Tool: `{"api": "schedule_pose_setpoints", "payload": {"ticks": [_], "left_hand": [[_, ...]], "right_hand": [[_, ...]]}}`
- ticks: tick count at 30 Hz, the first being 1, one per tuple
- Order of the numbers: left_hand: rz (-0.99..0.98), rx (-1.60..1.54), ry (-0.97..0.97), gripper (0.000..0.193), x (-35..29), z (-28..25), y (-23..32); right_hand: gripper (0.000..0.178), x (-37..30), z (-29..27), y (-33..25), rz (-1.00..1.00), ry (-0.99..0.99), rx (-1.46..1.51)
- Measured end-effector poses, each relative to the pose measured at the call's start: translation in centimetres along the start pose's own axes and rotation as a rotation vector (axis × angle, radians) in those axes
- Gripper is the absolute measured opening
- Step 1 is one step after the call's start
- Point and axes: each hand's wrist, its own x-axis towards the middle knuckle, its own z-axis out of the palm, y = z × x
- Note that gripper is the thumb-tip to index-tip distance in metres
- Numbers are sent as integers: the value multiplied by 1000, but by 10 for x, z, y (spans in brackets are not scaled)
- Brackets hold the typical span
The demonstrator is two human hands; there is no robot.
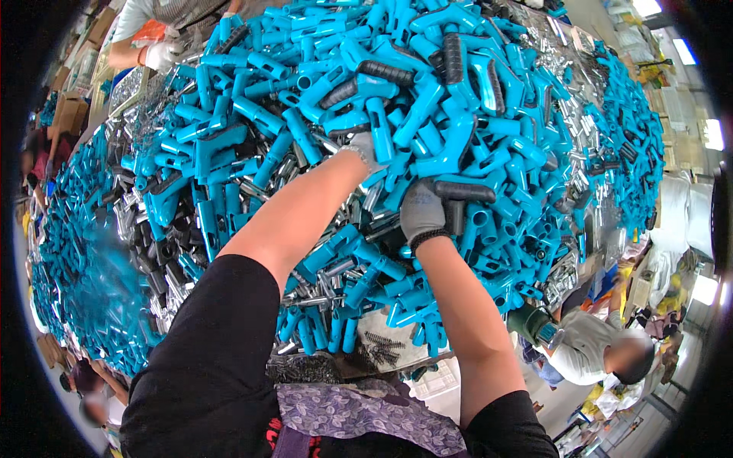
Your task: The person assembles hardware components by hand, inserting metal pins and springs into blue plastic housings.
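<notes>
A large heap of blue plastic tool housings [321, 84] lies before me, many tube-shaped and some with black grips. My left hand [363, 148], in a grey glove, reaches into the middle of it, right beside an upright blue tubular housing [379, 130]. Its fingertips are hidden among the parts. Nearer and to the right, my gloved right hand [422, 209] is closed at the lower end of a blue angled housing [456, 141]. A black-gripped handle [464, 191] and a dark short cylinder [454, 218] lie against that hand's right side.
Silver metal tubes [324, 286] are mixed into the heap. More blue parts [99, 267] pile up at the left. A co-worker's gloved hand [162, 56] rests at the far left edge. Another person [595, 347] is at the lower right. Small dark springs [382, 349] lie on the near surface.
</notes>
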Motion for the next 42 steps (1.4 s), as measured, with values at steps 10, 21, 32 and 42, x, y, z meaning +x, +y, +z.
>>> {"api": "schedule_pose_setpoints", "payload": {"ticks": [10,21,32,42], "left_hand": [[63,345,-301,41,22,15,15],[-109,-40,-95,36,24,26,11],[-2,57,-180,33,61,16,17],[103,183,-239,29,66,5,-11]], "right_hand": [[52,24,1,14,525,-148,728],[54,36,17,-3,479,-84,796],[67,71,34,15,480,-133,734],[70,75,42,16,450,-144,793]]}}
